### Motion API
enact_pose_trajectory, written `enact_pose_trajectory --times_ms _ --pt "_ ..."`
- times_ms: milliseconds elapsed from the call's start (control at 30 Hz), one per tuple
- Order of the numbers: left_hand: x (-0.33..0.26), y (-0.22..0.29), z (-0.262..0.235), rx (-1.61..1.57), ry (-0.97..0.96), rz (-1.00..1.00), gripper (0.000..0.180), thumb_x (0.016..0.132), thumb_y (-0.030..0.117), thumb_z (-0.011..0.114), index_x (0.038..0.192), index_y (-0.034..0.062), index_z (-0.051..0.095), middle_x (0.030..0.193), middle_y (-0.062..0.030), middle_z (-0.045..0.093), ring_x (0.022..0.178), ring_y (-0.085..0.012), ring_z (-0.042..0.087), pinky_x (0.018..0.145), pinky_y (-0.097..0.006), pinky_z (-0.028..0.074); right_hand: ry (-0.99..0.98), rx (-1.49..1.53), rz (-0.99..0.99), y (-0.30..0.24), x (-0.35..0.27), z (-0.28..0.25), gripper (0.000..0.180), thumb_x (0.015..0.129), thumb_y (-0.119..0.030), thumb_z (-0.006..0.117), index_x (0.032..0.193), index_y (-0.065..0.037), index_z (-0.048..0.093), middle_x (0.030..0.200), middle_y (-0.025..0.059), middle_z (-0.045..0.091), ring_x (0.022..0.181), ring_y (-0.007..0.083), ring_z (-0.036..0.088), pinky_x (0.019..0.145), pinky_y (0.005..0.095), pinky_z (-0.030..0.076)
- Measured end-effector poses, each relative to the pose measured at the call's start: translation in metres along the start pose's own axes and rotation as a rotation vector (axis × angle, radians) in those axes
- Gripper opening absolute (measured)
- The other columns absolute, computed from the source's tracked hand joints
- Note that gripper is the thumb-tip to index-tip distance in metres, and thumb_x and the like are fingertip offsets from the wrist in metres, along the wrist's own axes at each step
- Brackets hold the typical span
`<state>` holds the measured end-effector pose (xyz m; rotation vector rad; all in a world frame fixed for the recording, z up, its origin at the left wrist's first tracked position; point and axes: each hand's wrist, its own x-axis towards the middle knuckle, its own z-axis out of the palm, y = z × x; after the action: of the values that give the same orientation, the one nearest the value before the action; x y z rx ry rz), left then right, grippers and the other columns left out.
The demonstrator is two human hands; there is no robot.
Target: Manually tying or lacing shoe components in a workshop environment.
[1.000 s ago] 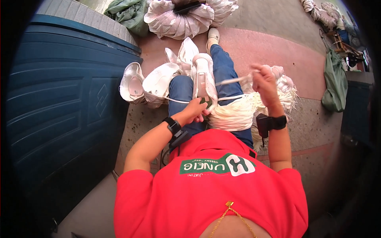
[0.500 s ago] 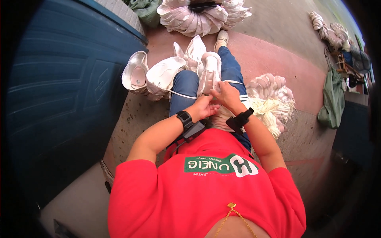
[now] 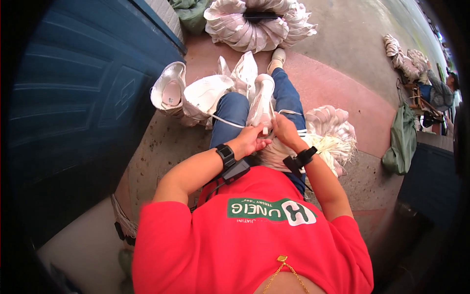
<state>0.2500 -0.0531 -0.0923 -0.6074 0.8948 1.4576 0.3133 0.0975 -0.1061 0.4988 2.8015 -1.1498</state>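
A blue door (image 3: 83,112) fills the nine o'clock side. At twelve o'clock lies a ring of pale shoe parts (image 3: 257,24). A white shoe (image 3: 262,100) rests on the person's lap at centre. The left hand (image 3: 252,141) and right hand (image 3: 285,130) both pinch its white lace (image 3: 265,130), fingers closed.

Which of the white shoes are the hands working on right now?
The white shoe lying along the person's lap between the knees; both hands meet at its near end. The other white shoes lie apart by the blue door.
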Motion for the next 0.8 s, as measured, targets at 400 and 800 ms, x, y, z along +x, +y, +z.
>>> enact_pose_trajectory --times_ms 400,800 --pt "-0.005 0.037 -0.002 1.675 0.424 0.965 0.027 0.073 0.024 0.059 0.079 -0.0019 0.054 0.065 -0.0225 0.056 0.065 -0.0394 0.056 0.059 -0.045 0.046 0.151 -0.002 0.107 -0.012 -0.009 0.012 0.027 0.082 -0.01 0.04 0.105 0.003 0.045 0.092 0.024 0.053 0.08 0.0402 0.054 0.069 0.0458 0.044" --pt "-0.004 0.03 -0.006 1.806 0.387 0.978 0.022 0.076 0.021 0.054 0.073 0.0 0.051 0.066 -0.022 0.056 0.065 -0.0391 0.056 0.059 -0.046 0.045 0.099 0.066 0.082 -0.004 -0.014 0.023 0.018 0.081 -0.009 0.041 0.094 0.001 0.046 0.087 0.0232 0.053 0.077 0.0405 0.054 0.067 0.0461 0.043"
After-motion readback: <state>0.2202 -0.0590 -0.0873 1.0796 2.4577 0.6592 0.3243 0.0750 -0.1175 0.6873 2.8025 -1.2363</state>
